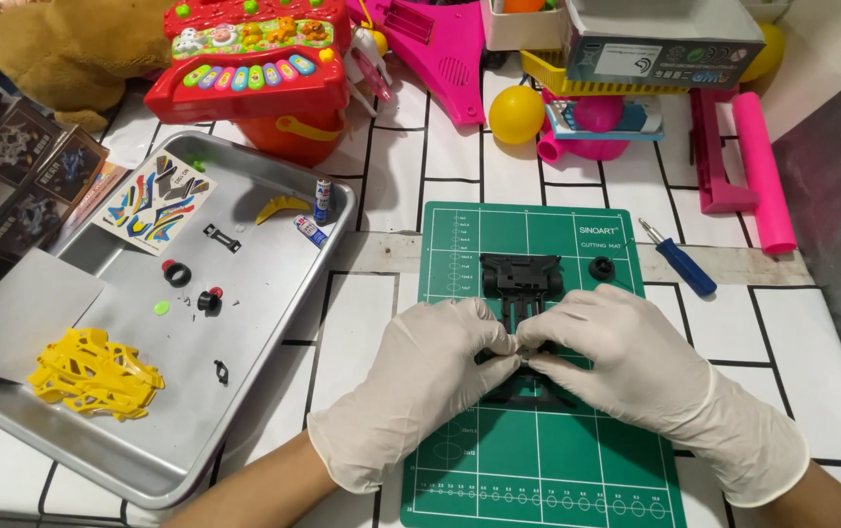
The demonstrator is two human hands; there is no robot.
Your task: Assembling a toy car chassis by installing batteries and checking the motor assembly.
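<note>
Both my hands wear white gloves and meet over a black toy car chassis (520, 277) that lies on a green cutting mat (577, 460). My left hand (420, 386) and my right hand (635, 376) pinch the chassis's near part with their fingertips together; that part is mostly hidden under the fingers. A small black wheel (602, 267) rests on the mat to the right of the chassis, and a blue-handled screwdriver (679, 259) lies just off the mat's right edge.
A metal tray (274, 293) on the left holds a yellow car body shell (96, 374), a sticker sheet (154, 201), small black wheels (177, 273) and two batteries (318, 210). Toys crowd the back: a red toy keyboard (249, 59), a yellow ball (516, 113), pink parts (760, 166).
</note>
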